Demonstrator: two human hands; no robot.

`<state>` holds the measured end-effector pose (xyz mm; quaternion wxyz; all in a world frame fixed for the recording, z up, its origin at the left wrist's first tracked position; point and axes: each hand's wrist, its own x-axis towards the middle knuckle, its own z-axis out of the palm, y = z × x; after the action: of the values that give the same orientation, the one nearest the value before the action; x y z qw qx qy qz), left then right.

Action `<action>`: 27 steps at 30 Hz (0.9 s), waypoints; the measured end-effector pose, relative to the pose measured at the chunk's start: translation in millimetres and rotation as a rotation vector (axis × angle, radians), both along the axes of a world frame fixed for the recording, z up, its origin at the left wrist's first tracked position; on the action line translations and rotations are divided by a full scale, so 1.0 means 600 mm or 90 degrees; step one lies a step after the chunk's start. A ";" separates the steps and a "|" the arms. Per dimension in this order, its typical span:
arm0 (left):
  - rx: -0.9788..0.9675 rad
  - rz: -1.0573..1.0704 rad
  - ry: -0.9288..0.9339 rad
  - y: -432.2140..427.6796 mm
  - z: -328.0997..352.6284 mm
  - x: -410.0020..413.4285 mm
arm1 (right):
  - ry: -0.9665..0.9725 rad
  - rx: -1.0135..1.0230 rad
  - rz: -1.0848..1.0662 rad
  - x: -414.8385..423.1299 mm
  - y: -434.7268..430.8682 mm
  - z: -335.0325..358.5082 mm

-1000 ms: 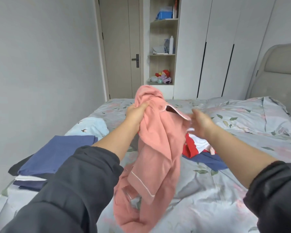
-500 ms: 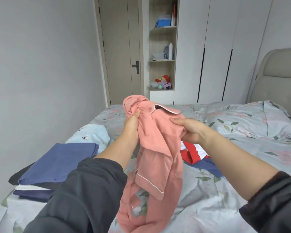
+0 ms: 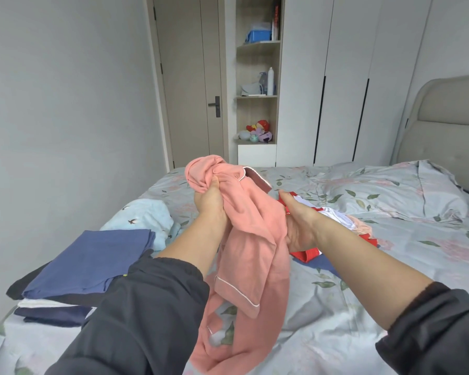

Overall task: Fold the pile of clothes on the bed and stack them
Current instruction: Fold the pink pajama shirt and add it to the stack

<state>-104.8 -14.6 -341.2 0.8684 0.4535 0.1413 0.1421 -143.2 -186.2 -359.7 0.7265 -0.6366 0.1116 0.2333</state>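
Fingers of my left hand [image 3: 211, 204] are curled tight round a bunched wad of the pink top [image 3: 252, 239], close to its collar, with my thumb pressed up against the cloth. A knot of fabric pokes out above that fist, and the white-piped collar flap sticks out just to the right of it.

My right hand [image 3: 298, 228] sits lower and to the right of the left one, gripping the side of the same top. Its thumb points up along the edge of the cloth; its fingers are tucked behind the fabric, so I cannot see how far they close, but the cloth is caught between thumb and palm. Between and below my two hands the top hangs twisted and unfolded, a piped cuff dangling under my wrists and the hem trailing down onto the bed [image 3: 349, 315].

Just behind my right hand lies the loose pile [image 3: 307, 254] of red, white and navy clothes, not yet folded. Well to the left of my left hand, beside my forearm, is the stack [image 3: 92, 261] of folded clothes, a blue piece on top with darker and white ones beneath. Beyond the stack lies a light blue cloth [image 3: 146, 215] printed with small birds. Far to the right of my right hand rests a flowered pillow [image 3: 390, 190].
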 end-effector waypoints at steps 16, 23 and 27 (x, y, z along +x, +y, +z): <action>0.519 -0.315 -0.076 0.027 -0.041 -0.006 | -0.443 0.130 -0.250 0.010 -0.019 0.112; 0.472 -0.553 -0.081 0.000 -0.057 0.006 | -0.361 0.297 -0.096 -0.014 -0.019 0.125; 0.273 -0.730 -0.087 0.029 -0.059 0.001 | -0.345 0.301 -0.111 -0.007 -0.031 0.126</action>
<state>-104.2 2.6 -376.5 0.7031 0.6117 -0.2127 -0.2937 -147.2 -204.6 -283.8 0.8738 -0.4781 -0.0880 0.0131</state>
